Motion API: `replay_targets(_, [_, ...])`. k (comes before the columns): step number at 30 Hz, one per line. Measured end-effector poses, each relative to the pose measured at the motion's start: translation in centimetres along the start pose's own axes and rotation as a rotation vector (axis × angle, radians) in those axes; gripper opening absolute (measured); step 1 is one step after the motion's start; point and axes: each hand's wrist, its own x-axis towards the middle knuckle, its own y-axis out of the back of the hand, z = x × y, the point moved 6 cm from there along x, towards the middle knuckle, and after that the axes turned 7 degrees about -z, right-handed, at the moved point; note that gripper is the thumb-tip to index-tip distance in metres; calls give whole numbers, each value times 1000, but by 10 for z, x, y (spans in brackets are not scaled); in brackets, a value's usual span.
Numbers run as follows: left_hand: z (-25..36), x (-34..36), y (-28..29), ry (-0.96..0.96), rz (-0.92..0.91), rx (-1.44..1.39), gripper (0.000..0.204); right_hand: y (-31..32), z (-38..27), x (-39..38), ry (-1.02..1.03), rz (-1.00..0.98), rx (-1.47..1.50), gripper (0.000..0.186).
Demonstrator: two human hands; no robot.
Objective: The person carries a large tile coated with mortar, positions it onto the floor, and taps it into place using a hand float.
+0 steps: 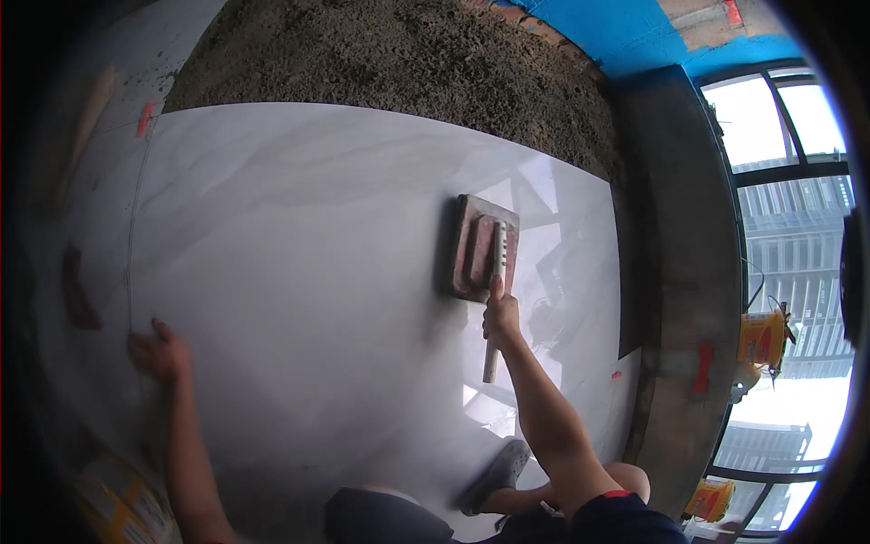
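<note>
My right hand [500, 313] grips the pale handle [498, 245] of a flat, square tool with a worn red-brown base [475, 249], which rests on a large glossy white marbled tile [308, 208]. The handle's lower end sticks out below my fist. At the left, my left hand [161, 354] touches the floor at the thin seam [139, 208] beside the tile, fingers loosely bent and apart, with nothing visible in them. A small red marker [144, 120] sits by the seam's upper end. Window light reflects off the tile's right part.
Rough grey mortar [390, 59] borders the tile's far edge. A dark ledge [680, 208] runs along the windows [784, 281] at right, with orange-yellow containers [761, 337] on it. Blue coating [625, 32] covers the upper wall. My shod foot [494, 476] is near the bottom; a yellowish bucket [118, 499] stands lower left.
</note>
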Motion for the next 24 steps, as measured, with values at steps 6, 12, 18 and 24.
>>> replay_targets(6, [-19, 7, -35, -13, -132, -14, 81, 137, -61, -17, 189, -351, 371, 53])
replay_targets(12, [-30, 32, -75, 17, -194, 44, 76, 251, 39, -70, 686, 610, 502, 65])
replay_targets(18, [-23, 20, -68, -134, 24, 34, 60, 185, 228, 14, -149, 310, 512, 63])
replay_targets(24, [0, 10, -6, 50, -592, 38, 51, 382, 215, -27, -11, 213, 741, 54])
